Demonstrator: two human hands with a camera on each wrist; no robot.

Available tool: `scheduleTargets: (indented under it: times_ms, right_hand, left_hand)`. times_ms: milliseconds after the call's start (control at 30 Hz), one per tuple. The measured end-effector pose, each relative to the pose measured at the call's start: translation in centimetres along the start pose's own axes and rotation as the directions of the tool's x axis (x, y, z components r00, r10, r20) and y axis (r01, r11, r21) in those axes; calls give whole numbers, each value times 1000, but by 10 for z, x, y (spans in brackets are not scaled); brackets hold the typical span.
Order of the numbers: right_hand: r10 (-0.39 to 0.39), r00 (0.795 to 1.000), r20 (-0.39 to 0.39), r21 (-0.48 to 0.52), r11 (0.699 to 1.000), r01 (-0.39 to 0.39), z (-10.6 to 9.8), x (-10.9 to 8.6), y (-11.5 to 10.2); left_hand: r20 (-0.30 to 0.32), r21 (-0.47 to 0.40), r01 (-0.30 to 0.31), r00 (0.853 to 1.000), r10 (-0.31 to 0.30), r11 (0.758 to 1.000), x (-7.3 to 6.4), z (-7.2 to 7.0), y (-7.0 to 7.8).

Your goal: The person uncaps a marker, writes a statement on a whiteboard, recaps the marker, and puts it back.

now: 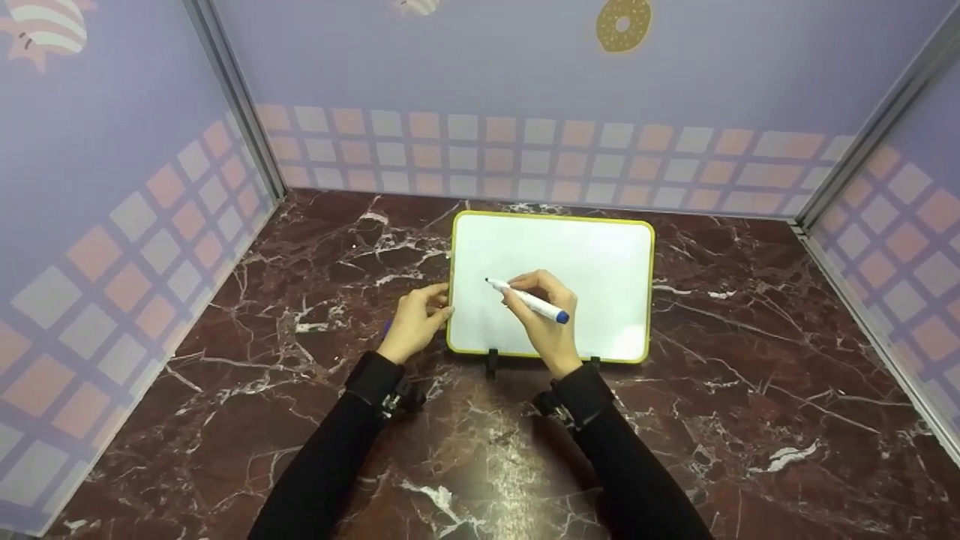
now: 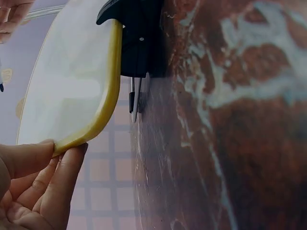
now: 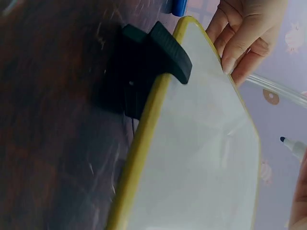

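Note:
A small whiteboard [image 1: 600, 255] with a yellow rim leans upright on a black stand [image 3: 139, 72]. My left hand [image 1: 416, 322] pinches its left edge between thumb and fingers, seen closely in the left wrist view, where the yellow rim [image 2: 112, 96] runs into the grip. In front of the board, my right hand [image 1: 551, 319] holds an uncapped white marker [image 1: 525, 300] with a blue end. The marker's dark tip points left and overlaps the board's left part in the head view. No marks show on the white surface.
Dark red marbled tabletop [image 1: 300, 420] surrounds the board. A blue object [image 3: 179, 6] lies near the left hand, mostly hidden. Patterned panels [image 1: 525, 75] enclose the back and both sides.

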State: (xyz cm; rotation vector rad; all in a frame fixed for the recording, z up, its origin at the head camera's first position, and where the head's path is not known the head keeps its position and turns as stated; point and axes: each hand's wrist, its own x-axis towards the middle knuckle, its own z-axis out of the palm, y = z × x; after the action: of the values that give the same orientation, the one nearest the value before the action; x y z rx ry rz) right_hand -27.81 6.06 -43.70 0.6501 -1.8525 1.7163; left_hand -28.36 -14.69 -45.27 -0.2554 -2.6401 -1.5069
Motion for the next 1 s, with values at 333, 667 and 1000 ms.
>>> scheduleTargets:
  times_ms: [333, 667, 1000]
  right_hand:
    - [81, 997, -19, -27, 996, -81, 13, 5, -4]
    - [45, 999, -7, -80, 996, -46, 15, 7, -13]
    - [36, 999, 9, -114, 993, -35, 21, 6, -12]
  left_hand:
    - [-7, -36, -20, 1000, 19, 999, 5, 8, 2]
    - [-16, -21, -35, 999, 34, 999, 4, 6, 0]
    - [-22, -9, -18, 1000, 18, 1000, 0, -1, -2]
